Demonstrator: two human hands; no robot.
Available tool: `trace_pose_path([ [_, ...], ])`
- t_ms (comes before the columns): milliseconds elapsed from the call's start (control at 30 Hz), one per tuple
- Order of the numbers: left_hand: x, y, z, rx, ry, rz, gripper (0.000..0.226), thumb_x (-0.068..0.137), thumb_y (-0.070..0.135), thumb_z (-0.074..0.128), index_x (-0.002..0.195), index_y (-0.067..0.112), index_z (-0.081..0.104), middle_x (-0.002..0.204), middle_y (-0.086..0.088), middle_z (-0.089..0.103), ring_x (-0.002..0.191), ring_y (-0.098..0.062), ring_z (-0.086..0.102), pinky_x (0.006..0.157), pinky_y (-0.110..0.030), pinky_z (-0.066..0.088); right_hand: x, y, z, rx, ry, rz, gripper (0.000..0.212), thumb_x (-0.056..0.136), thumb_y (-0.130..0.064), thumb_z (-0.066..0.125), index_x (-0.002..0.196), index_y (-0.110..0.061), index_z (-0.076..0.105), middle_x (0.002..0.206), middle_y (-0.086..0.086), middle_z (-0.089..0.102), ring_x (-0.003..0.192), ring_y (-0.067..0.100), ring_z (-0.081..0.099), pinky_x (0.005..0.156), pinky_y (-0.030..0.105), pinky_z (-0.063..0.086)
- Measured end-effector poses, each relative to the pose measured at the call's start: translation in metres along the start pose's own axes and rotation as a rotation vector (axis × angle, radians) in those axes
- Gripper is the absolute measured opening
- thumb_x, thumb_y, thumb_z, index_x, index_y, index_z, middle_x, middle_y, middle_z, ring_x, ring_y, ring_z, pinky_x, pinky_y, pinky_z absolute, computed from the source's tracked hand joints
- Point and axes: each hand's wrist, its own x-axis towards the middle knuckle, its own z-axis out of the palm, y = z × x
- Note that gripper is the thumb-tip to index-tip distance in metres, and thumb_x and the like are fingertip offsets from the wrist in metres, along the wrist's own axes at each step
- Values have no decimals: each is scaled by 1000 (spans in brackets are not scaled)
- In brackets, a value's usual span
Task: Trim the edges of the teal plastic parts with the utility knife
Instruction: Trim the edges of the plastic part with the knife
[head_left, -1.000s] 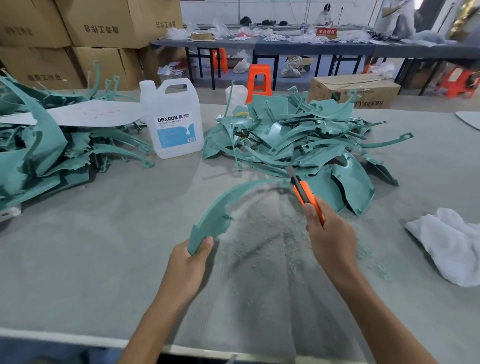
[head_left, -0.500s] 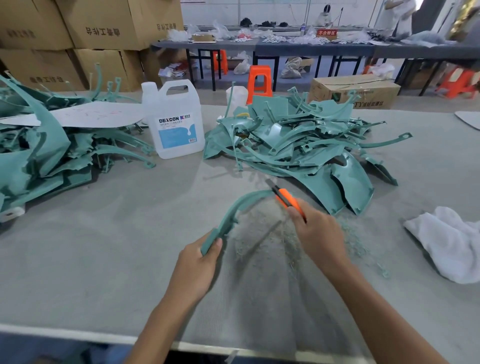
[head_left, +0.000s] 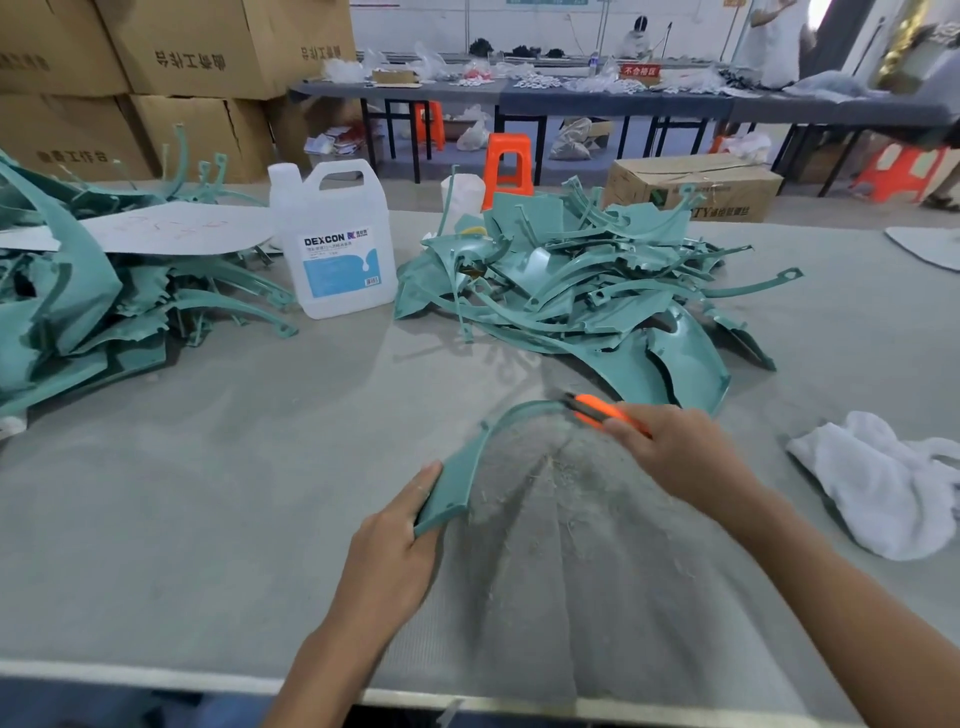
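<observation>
Head view: the curved teal part (head_left: 465, 462) is raised off the table (head_left: 208, 493) at mid-bench, directly in front of me. Its wide near end is pinched between the thumb and fingers of my left hand (head_left: 395, 545), and its narrow far end is at the utility knife (head_left: 597, 410). My right hand (head_left: 675, 452) is wrapped around the orange knife handle. The blade tip is blurred, so I cannot tell exactly where it meets the edge. Hazard 1: the part is supported at one end only, so blade pressure at the free end can flex or twist it and cause the blade to gouge instead of shaving. Hazard 2: a stroke drawn along the arc toward me ends at my left thumb, and a sudden release of a burr would drive the blade there. Hazard 3: loose shavings (head_left: 550, 483) lie on the mat under the work, so a part rested there may slide. Hazard 4: the pile of teal parts (head_left: 571, 280) lies just beyond the knife, and an outward overshoot can strike it. The jug (head_left: 337, 249) and the white cloth (head_left: 878, 483) are well apart from the cut.
</observation>
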Motion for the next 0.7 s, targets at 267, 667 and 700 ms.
trace_pose_path([
  [267,1,0,0,-10,21,5,50,97,23,59,144,37,50,142,20,53,131,-4,51,109,-21,40,-17,-6,4,201,151,-69,29,98,-57,41,115,-46,61,61,-9,61,52,6,57,49,31,48],
  [667,1,-10,2,-17,-5,29,46,92,28,65,126,50,44,115,39,54,113,-6,60,88,-25,46,-24,28,33,106,89,184,25,99,-53,46,100,-32,58,74,-3,65,71,23,62,65,37,49],
  [700,1,-8,4,-29,-4,30,46,91,28,66,124,49,41,119,34,54,115,-7,59,90,-27,47,-30,31,35,124,100,178,25,98,-55,46,98,-33,57,72,-5,65,67,20,61,64,36,49],
])
